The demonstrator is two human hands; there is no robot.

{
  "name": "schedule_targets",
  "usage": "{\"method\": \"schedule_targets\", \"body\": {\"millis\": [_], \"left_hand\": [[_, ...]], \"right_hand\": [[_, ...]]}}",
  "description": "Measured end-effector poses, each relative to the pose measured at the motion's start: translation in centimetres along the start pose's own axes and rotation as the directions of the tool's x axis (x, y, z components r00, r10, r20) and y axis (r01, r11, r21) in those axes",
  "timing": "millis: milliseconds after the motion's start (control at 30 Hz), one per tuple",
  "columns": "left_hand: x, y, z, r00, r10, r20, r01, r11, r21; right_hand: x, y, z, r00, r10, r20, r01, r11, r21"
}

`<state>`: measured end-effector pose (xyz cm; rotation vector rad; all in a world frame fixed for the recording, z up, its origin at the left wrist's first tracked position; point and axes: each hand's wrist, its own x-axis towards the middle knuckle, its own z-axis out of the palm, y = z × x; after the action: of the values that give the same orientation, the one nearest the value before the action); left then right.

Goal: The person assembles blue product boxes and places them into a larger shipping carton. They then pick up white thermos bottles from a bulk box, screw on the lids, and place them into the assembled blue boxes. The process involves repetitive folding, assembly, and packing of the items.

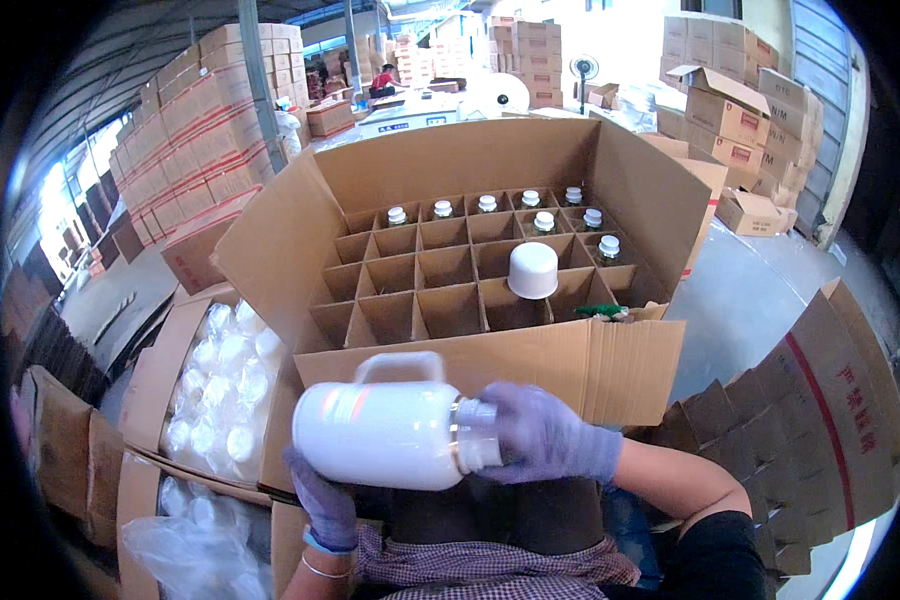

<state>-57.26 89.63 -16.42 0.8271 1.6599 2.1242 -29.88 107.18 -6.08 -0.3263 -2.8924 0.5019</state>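
Note:
A white handled jug [370,436], like a vacuum flask, lies on its side in the air before the carton. My left hand [325,500] is closed round its base end from below. At the jug's other end, my right hand [545,435] closes on the shiny, clear-looking neck [478,434]; its fingers are blurred and partly hidden. Behind them stands an open carton [450,345] with a cardboard grid. Several white-capped bottles [608,248] fill cells at its back and right. A white cup-shaped lid [533,270] rests on top of the grid, left of a small green item [600,311].
At left, an open box [155,385] holds several white pieces in clear plastic. A loose plastic bag [185,550] lies in front of it. Folded cardboard dividers [750,450] stand at right. Stacked cartons [185,130] and a fan [584,70] are farther back.

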Motion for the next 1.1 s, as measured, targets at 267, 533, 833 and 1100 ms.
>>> {"method": "schedule_targets", "body": {"millis": [267,533,833,1100], "left_hand": [[-3.5,1.3,1.6,0.965,-0.254,0.062,0.262,0.933,-0.246],[-1.4,4.2,4.4,0.99,0.105,0.09,-0.122,0.971,0.204],[15.7,3.3,11.1,0.517,0.503,0.693,-0.844,0.166,0.51],[28.9,4.1,22.4,0.557,0.314,0.769,-0.83,0.166,0.533]], "right_hand": [[-4.3,-3.5,6.6,0.993,0.081,-0.087,0.022,0.591,0.806],[-7.0,-4.7,5.8,0.871,0.382,-0.31,0.091,0.495,0.864],[-6.6,0.0,9.0,0.348,0.741,-0.574,0.09,0.583,0.808],[-7.1,2.4,10.7,0.56,0.402,-0.724,-0.005,0.876,0.482]]}}
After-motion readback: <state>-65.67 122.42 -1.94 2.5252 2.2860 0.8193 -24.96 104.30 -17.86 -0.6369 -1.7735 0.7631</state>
